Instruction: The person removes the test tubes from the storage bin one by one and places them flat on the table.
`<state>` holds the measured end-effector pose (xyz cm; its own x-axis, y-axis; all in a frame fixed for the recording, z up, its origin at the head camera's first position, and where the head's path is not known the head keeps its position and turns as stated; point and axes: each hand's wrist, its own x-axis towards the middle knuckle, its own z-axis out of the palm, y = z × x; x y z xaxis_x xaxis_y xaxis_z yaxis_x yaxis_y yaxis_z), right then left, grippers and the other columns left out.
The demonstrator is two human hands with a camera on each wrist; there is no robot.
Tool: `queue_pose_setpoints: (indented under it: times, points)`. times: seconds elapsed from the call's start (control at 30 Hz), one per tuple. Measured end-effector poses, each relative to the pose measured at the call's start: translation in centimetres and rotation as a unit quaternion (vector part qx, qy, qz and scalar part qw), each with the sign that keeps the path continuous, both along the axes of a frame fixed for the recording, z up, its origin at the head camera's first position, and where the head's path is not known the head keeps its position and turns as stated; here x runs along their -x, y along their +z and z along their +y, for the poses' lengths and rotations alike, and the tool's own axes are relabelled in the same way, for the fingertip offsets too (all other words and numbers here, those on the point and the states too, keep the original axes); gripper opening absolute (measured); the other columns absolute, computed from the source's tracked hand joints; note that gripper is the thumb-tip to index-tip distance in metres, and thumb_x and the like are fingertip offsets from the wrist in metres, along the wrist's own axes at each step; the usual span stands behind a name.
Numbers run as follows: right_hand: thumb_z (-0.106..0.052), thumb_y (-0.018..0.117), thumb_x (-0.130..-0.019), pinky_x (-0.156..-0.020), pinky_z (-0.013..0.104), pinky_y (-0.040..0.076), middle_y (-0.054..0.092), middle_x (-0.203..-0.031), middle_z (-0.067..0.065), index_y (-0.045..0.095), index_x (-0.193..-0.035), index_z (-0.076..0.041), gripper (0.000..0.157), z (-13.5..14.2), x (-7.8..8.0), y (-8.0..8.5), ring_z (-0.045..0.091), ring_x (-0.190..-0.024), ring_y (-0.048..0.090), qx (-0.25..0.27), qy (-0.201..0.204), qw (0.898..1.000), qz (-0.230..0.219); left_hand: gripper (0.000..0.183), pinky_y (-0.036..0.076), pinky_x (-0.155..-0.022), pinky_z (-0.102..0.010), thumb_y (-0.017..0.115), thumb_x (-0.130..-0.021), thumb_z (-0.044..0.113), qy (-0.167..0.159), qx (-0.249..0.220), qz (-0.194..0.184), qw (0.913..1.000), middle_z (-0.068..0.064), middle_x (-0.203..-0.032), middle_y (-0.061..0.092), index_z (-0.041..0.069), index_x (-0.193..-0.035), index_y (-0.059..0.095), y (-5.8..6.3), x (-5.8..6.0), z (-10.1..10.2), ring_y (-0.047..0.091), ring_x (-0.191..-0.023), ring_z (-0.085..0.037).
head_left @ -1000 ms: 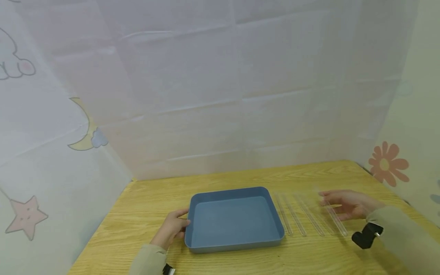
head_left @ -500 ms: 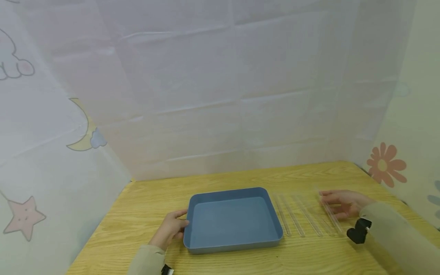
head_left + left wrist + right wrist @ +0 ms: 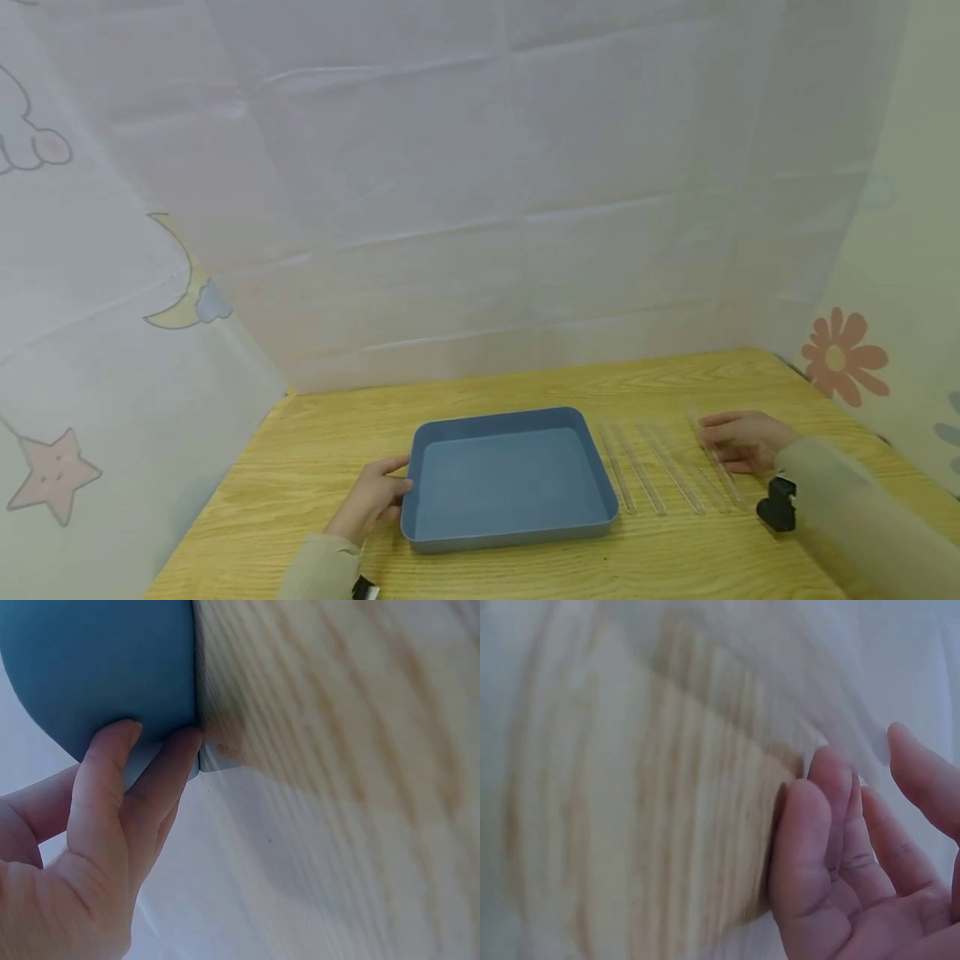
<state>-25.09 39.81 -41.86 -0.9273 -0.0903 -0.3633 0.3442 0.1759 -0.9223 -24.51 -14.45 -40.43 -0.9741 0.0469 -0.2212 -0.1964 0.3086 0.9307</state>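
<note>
My left hand (image 3: pixel 371 496) is at the left side of a shallow blue rectangular tray (image 3: pixel 512 483). Up close in the left wrist view, its fingertips touch the outside of the tray wall (image 3: pixel 112 667) near the table. To the right, my right hand (image 3: pixel 746 442) pinches a long clear tube with a rounded end (image 3: pixel 722 467), which slants toward the person. From the right wrist, the tube is a blurred see-through shape running between the thumb and the fingers (image 3: pixel 802 832). Several similar clear tubes (image 3: pixel 639 468) lie side by side between the tray and this hand.
Both hands work on a yellow wood-grain table (image 3: pixel 337 433). A pale sheet (image 3: pixel 450 208) hangs behind it, and printed sheets with a moon (image 3: pixel 180 312), a star and a flower (image 3: pixel 836 358) flank the sides. A black strap piece (image 3: pixel 778 504) is on the right wrist.
My right hand has shifted a little to the left, bringing the clear tube's near end closer to the other tubes. The left hand and the tray have stayed in place.
</note>
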Motion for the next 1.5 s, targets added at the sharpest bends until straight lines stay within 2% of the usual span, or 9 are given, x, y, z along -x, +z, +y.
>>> queue_pose_setpoints:
  times: [0.13, 0.27, 0.6, 0.9, 1.1, 1.27, 1.5]
  points:
    - [-0.011, 0.059, -0.097, -0.063, 0.031, 0.055, 0.067, -0.088, 0.000, 0.027, -0.142, 0.016, 0.062, -0.3, 0.1, -0.1, 0.012, -0.066, 0.061, -0.033, 0.012, 0.999, 0.008, 0.049, 0.058, -0.067, -0.036, 0.052, -0.093, -0.009, 0.003, 0.005, -0.002, 1.0000, -0.017, -0.094, 0.069, -0.012, -0.141, 0.040, 0.0, 0.0, 0.0, 0.068, -0.079, -0.022]
    - [-0.010, 0.058, -0.097, -0.058, 0.028, 0.054, 0.066, -0.083, 0.001, 0.028, -0.139, 0.018, 0.059, -0.7, 0.0, 0.0, 0.010, -0.062, 0.059, -0.040, 0.017, 0.999, 0.014, 0.049, 0.058, -0.067, -0.037, 0.053, -0.094, -0.009, 0.003, 0.005, -0.001, 1.0000, -0.017, -0.093, 0.069, -0.012, -0.141, 0.041, 0.0, -0.1, -0.1, 0.068, -0.079, -0.023]
    - [-0.009, 0.060, -0.095, -0.057, 0.028, 0.053, 0.067, -0.081, 0.001, 0.039, -0.132, 0.016, 0.049, -1.4, 0.4, -0.3, 0.011, -0.060, 0.058, -0.066, -0.008, 0.998, 0.020, 0.048, 0.058, -0.066, -0.035, 0.053, -0.094, -0.008, 0.007, 0.012, -0.007, 0.9999, -0.014, -0.091, 0.070, -0.010, -0.141, 0.042, -0.2, 0.2, -0.3, 0.068, -0.078, -0.022]
    - [-0.009, 0.063, -0.093, -0.055, 0.024, 0.052, 0.060, -0.075, 0.003, 0.048, -0.125, 0.012, 0.041, -1.2, 0.8, -0.5, 0.010, -0.058, 0.057, -0.085, -0.001, 0.996, 0.012, 0.049, 0.058, -0.067, -0.037, 0.053, -0.094, -0.008, 0.006, 0.005, -0.001, 1.0000, -0.016, -0.091, 0.070, -0.012, -0.140, 0.041, -0.3, 0.2, -0.6, 0.068, -0.079, -0.024]
    - [-0.009, 0.060, -0.095, -0.055, 0.022, 0.053, 0.058, -0.076, 0.003, 0.042, -0.129, 0.015, 0.046, -0.9, 0.9, -0.7, 0.009, -0.060, 0.058, -0.068, 0.020, 0.997, 0.003, 0.048, 0.058, -0.068, -0.039, 0.052, -0.093, -0.010, 0.006, -0.009, -0.005, 0.9999, -0.019, -0.094, 0.069, -0.014, -0.140, 0.040, -0.3, 0.2, -0.7, 0.068, -0.081, -0.026]
    - [-0.011, 0.061, -0.095, -0.056, 0.023, 0.052, 0.058, -0.075, 0.002, 0.037, -0.135, 0.015, 0.053, -0.7, 1.0, -0.8, 0.009, -0.060, 0.058, -0.051, 0.020, 0.998, -0.007, 0.049, 0.058, -0.069, -0.039, 0.052, -0.094, -0.009, 0.005, -0.006, -0.007, 0.9999, -0.020, -0.095, 0.069, -0.013, -0.140, 0.039, -0.3, 0.2, -0.7, 0.068, -0.081, -0.026]
    - [-0.009, 0.062, -0.095, -0.060, 0.025, 0.055, 0.062, -0.076, 0.001, 0.038, -0.137, 0.012, 0.054, 0.0, 1.0, -0.9, 0.010, -0.061, 0.060, -0.006, 0.001, 1.000, -0.025, 0.048, 0.058, -0.068, -0.038, 0.052, -0.094, -0.009, 0.002, 0.005, 0.003, 1.0000, -0.020, -0.097, 0.069, -0.013, -0.141, 0.040, -0.2, 0.2, -0.4, 0.068, -0.082, -0.025]
